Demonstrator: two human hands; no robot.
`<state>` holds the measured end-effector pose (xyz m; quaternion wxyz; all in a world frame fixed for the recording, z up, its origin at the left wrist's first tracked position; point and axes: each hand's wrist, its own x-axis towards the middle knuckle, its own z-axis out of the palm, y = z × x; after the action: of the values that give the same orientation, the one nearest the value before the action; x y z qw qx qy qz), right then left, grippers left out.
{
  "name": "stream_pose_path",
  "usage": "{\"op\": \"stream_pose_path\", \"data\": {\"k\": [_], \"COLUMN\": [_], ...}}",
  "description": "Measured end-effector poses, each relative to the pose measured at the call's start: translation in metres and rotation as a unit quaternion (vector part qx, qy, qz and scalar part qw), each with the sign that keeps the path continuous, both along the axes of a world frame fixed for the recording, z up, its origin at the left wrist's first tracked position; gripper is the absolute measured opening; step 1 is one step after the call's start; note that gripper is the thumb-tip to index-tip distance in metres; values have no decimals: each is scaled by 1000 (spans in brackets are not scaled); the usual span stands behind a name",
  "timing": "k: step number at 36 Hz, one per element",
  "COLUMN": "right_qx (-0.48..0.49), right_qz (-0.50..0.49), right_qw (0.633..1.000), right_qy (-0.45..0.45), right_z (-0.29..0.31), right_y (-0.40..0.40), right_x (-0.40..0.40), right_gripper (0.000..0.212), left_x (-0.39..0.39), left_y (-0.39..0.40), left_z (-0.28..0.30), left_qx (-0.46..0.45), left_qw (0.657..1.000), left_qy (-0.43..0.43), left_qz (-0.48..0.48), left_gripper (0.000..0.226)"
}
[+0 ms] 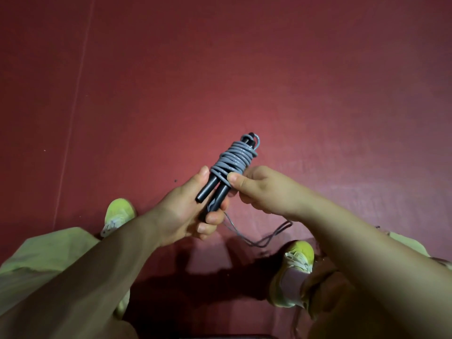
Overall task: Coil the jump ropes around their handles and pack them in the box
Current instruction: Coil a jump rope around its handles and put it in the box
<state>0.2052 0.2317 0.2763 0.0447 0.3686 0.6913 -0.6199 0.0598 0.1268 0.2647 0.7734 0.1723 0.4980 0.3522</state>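
Two black jump rope handles (pixel 212 189) lie side by side, tilted up to the right, at the frame's middle. Grey rope (pixel 232 159) is wound in several turns around their upper half. My left hand (pixel 186 214) is closed around the handles' lower ends. My right hand (pixel 264 189) pinches the rope at the coil's lower edge with thumb and fingers. A loose stretch of rope (pixel 264 237) hangs down from the handles and loops over the floor between my feet. No box is in view.
Red floor mat (pixel 244 69) fills the view, with a seam (pixel 73 123) running down the left side. My yellow-green shoes (pixel 118 215) (pixel 297 259) and pale trouser legs (pixel 44 260) frame the bottom.
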Motion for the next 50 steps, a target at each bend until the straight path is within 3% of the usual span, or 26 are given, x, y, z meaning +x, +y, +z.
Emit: {"op": "stream_pose_path", "data": {"k": [6,12,18,21,24,28,31,35,36,38,40,42,44,46,50], "right_qx": [47,-21,-35,-45,-37,-51,-51,-69,-67,-68,-83,-92,-92,-107,-107], "right_qz": [-2,9,28,3,-4,-36,-70,-100,-99,-103,-118,-118,-102,-89,-70], "right_qw": [999,1000,998,996,994,993,993,992,993,992,989,988,989,988,987], "right_qy": [-7,-1,-52,-78,-103,-103,-79,-30,-22,-7,12,35,52,68,93], "right_z": [1,3,3,2,0,-3,-5,-5,-5,-5,-4,-4,-3,-2,-1], "right_y": [-4,-3,-4,-4,-1,-5,-7,-8,-8,-8,-9,-8,-6,-4,-1], "right_x": [-2,-2,-3,-4,-4,-3,-3,-5,-5,-5,-5,-5,-5,-5,-6], "right_gripper": [38,34,31,44,57,48,48,45,45,40,34,32,32,32,36], "left_x": [2,-2,-10,-10,-11,-12,-10,-10,-11,-12,-11,-10,-10,-10,-5], "left_y": [1,2,-3,-2,1,0,0,2,2,1,-1,-5,-6,-6,-5], "left_z": [2,2,-14,-16,-15,-15,-12,-8,-8,-5,0,3,7,11,20], "left_qx": [55,78,83,81,75,90,114,130,123,105,82,25,-27,-34,-65], "left_qw": [987,962,889,875,865,873,856,840,849,897,956,991,999,993,980], "left_qy": [150,262,447,470,489,478,504,527,514,427,277,119,-24,-114,-187], "left_qz": [31,17,-60,-84,-80,-37,-18,-17,-27,-48,-53,-50,-41,-28,28], "left_gripper": [72,58,65,68,48,34,25,33,39,49,53,52,67,77,85]}}
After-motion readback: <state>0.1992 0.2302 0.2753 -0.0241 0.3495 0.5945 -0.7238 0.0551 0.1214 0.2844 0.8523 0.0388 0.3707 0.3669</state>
